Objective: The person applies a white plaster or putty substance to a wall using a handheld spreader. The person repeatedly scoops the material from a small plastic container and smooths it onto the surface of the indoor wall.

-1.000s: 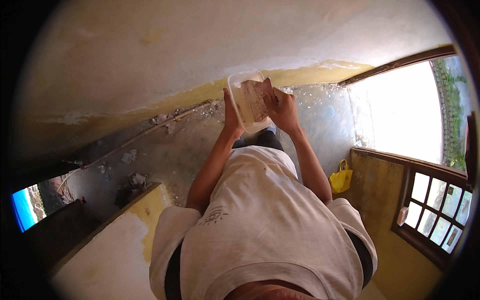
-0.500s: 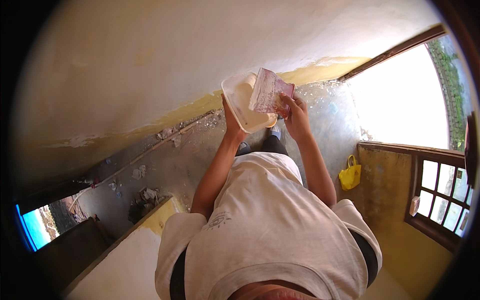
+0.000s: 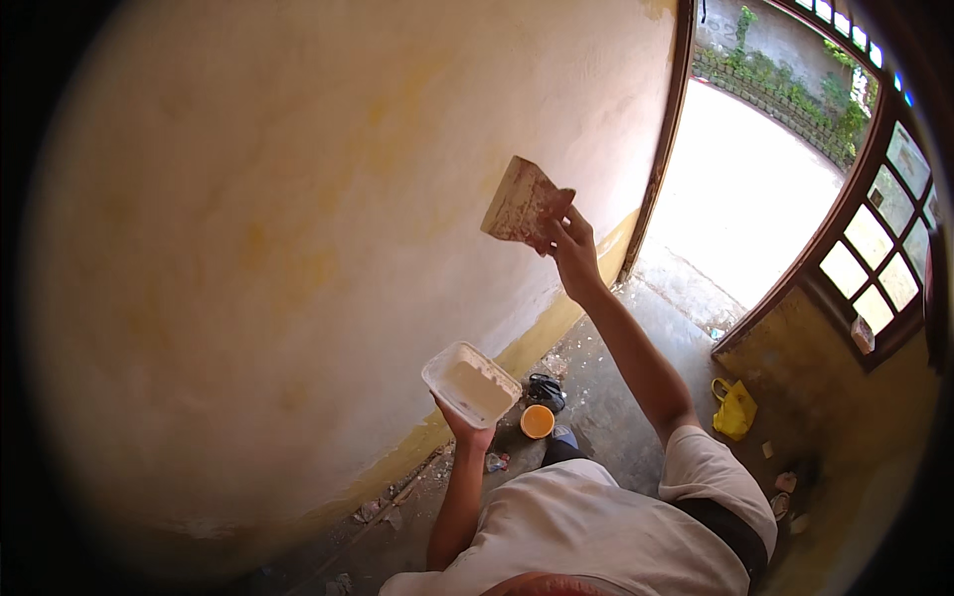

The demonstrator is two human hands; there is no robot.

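My right hand (image 3: 573,250) is raised in front of the wall, its fingers closed on a broad putty knife (image 3: 522,202) smeared with pale filler. Whether the blade touches the wall I cannot tell. Lower down, my left hand (image 3: 467,427) grips a white plastic tub (image 3: 509,389) from beneath and the side. Cream-coloured paste (image 3: 477,390) lies inside the tub. The wall (image 3: 328,248) is coated in whitish filler, with yellow paint showing through in patches.
On the floor by my foot stand an orange bucket (image 3: 538,422) and a black plastic bag (image 3: 546,391). A yellow bag (image 3: 733,409) rests near the right wall. An open doorway (image 3: 745,179) leads outside, beside a wood-framed window (image 3: 879,233). Debris lines the wall's base.
My right hand has lifted the putty knife away from the tub, up before the wall. The tub in my left hand now sits lower in view, and the view has tilted up toward wall and doorway.
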